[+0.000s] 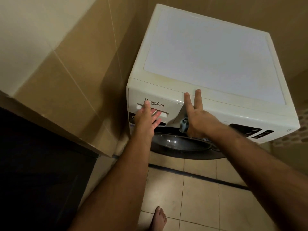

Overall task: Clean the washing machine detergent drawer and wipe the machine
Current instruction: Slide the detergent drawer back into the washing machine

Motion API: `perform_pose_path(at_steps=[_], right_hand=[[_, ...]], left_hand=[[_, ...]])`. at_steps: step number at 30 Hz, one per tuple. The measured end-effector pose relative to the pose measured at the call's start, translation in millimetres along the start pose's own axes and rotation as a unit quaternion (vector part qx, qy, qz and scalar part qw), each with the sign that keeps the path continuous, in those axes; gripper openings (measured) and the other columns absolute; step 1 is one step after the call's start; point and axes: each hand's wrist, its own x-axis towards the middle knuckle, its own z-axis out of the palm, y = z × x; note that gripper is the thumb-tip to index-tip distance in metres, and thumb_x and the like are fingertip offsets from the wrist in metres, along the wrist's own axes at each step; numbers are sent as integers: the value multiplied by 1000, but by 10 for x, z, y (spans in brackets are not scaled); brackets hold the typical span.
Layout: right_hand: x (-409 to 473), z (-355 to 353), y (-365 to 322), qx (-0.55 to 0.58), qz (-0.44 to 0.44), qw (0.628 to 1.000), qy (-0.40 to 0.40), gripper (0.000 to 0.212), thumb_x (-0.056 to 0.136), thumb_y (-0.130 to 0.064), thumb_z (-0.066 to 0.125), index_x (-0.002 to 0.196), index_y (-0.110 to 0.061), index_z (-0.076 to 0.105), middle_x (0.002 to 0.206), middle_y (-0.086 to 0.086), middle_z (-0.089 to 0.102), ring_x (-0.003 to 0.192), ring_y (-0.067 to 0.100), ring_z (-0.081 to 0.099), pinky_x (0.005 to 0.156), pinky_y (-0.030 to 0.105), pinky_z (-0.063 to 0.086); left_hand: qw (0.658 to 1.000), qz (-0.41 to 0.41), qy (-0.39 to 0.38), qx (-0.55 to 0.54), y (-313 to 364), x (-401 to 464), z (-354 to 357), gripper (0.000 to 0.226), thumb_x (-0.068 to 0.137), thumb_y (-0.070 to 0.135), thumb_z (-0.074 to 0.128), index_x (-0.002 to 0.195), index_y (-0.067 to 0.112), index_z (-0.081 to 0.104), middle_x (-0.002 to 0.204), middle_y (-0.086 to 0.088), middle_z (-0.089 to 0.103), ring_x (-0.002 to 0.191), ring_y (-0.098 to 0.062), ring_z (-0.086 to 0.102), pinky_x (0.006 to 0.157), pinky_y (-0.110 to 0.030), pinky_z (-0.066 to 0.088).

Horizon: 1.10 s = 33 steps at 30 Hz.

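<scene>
Beige glossy wall tiles [70,52] and matte floor tiles [198,197] around white boxy front-loading washing machine [213,52]; closed smooth plastic detergent drawer [166,99] at its upper-left front. Left hand [147,116] flat, wet fingers straight against drawer recess. Right hand [197,117] two fingers extended on panel edge, remaining fingers pinching crumpled grey-blue cloth [183,125]. Bare foot [159,217] below

Dim, warm yellowish light. Brightest patch: pale sheen on washing machine top [215,60]. Deep shadow lower left. Wide-angle bending at edges; tiled wall [58,47] slightly soft. Wet glints on left hand [147,116] fingers.
</scene>
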Motion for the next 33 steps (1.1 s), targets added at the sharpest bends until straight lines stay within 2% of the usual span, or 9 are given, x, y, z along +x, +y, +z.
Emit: perform_pose_path(at_steps=[8, 13, 16, 18, 20, 23, 25, 29, 33], right_hand=[[42, 68, 12, -7, 6, 1000, 23, 131, 78, -1, 75, 148, -32, -30, 149, 11, -47, 84, 20, 51, 65, 30, 48], [35, 86, -1, 4, 17, 1000, 20, 132, 77, 2, 76, 149, -32, -29, 150, 10, -47, 104, 32, 60, 69, 32, 50], [-3, 10, -19, 75, 8, 997, 0, 134, 74, 4, 77, 150, -35, -26, 148, 4, -49, 129, 42, 47, 88, 39, 56], [-105, -59, -63, 143, 6, 989, -27, 128, 72, 1, 80, 155, -35, -10, 155, 2, -39, 136, 49, 35, 88, 45, 58], [-243, -108, -178, 180, -22, 983, -20, 105, 71, -5, 81, 153, -25, 18, 158, 8, -2, 129, 48, 41, 78, 36, 60], [-667, -70, -491, 321, -43, 946, 28, 75, 77, -6, 74, 144, -11, 41, 131, 10, 48, 110, 32, 58, 80, 38, 57], [-999, 30, -726, 421, -34, 903, 73, 54, 80, -7, 70, 131, -13, 52, 112, 9, 64, 101, 29, 65, 87, 41, 56], [-1560, 192, -1044, 499, -69, 862, 58, 58, 78, -28, 67, 134, -27, 53, 117, -2, 65, 109, 17, 62, 99, 37, 49], [-2006, -57, -1041, 584, -108, 805, -7, 77, 81, -23, 63, 150, -21, 30, 130, -7, 52, 113, -2, 53, 95, 11, 43]], left_hand=[[1000, -12, 25, 8, 11, -39, 65, 28, 94, 51, 54, 98, 24, 57, 119, -4, 68, 100, -20, 69, 81, -37, 56], [998, -29, 17, 56, 111, -261, -22, 39, 96, 38, 59, 126, 13, 56, 125, -10, 65, 104, -25, 68, 82, -38, 56], [996, -35, -13, 83, 105, -583, -112, 45, 99, 38, 53, 137, 14, 49, 128, -11, 63, 105, -26, 67, 86, -40, 54], [994, -53, -30, 95, 88, -789, -180, 47, 100, 41, 50, 138, 13, 48, 134, -12, 59, 112, -28, 63, 92, -43, 52], [991, -71, -47, 103, 65, -1009, -223, 54, 99, 49, 46, 141, 15, 46, 141, -12, 53, 121, -31, 57, 97, -50, 49], [989, -111, -59, 80, 38, -1302, -276, 68, 91, 66, 44, 144, 23, 43, 145, -11, 47, 127, -38, 50, 94, -62, 46], [987, -134, -89, 7, 47, -1493, -322, 70, 86, 71, 48, 136, 22, 51, 138, -12, 53, 123, -38, 53, 96, -63, 45], [986, -96, -127, -40, 179, -1863, -412, 54, 87, 68, 51, 102, 18, 65, 100, -3, 64, 100, -15, 63, 108, -38, 43], [990, -61, -125, -22, 367, -2136, -488, 37, 95, 33, 59, 123, 9, 62, 121, -16, 66, 106, -26, 64, 79, -38, 54]])
